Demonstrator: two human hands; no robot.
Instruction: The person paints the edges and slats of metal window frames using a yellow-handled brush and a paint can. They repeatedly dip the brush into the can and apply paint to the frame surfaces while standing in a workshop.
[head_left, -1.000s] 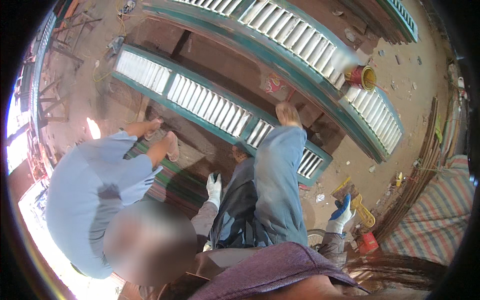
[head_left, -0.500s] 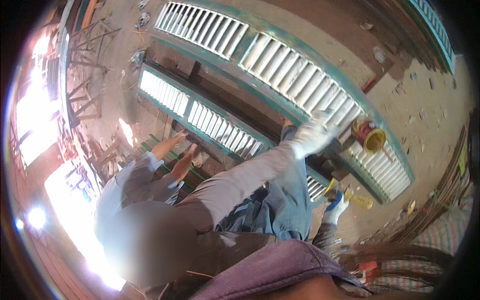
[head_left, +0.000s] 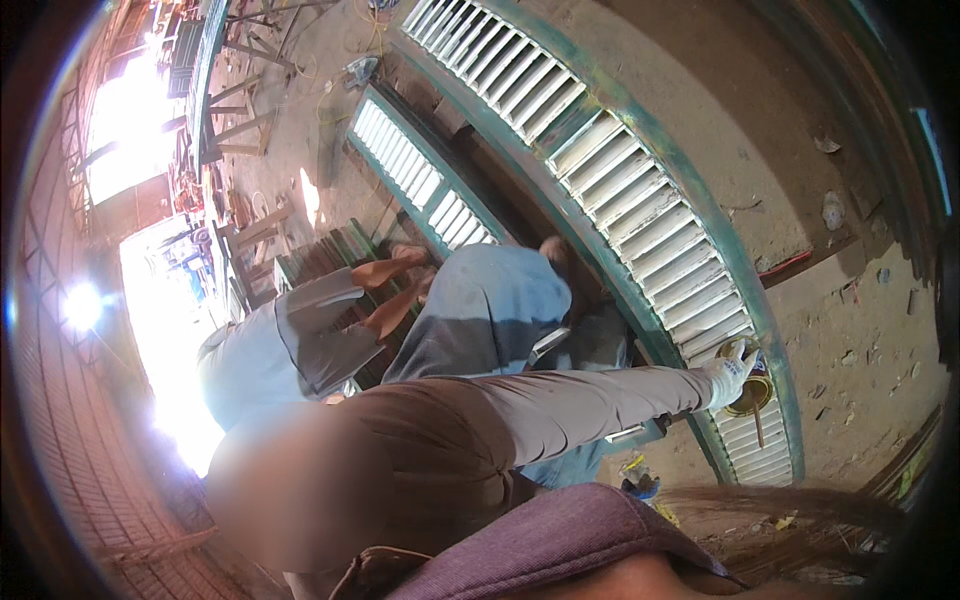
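My left hand (head_left: pixel 728 380), in a white glove at the end of an outstretched grey-brown sleeve, is closed on the side of a paint can (head_left: pixel 749 397). The can has a yellow rim, and a thin brown stick (head_left: pixel 760 429) leans out of it. Under the can lies a long louvred shutter panel (head_left: pixel 660 232) with a green frame and white slats. Lower down, my right hand (head_left: pixel 641 487), in a blue and white glove, is closed round a yellow-handled paintbrush (head_left: pixel 667 513). My sleeve and collar partly hide that hand and the brush.
A second green-framed shutter (head_left: pixel 409 172) with white slats lies left of the first, beyond my bent jeans-clad knee (head_left: pixel 490 300). Another person (head_left: pixel 290 335) with bare lower legs is to the left, near green boards (head_left: pixel 345 245). Wooden trestles (head_left: pixel 245 120) stand farther back. Debris litters the ground.
My left hand has moved from above the shutter's slats onto the paint can. My view has turned, and my right hand with the paintbrush now shows lower and less fully.
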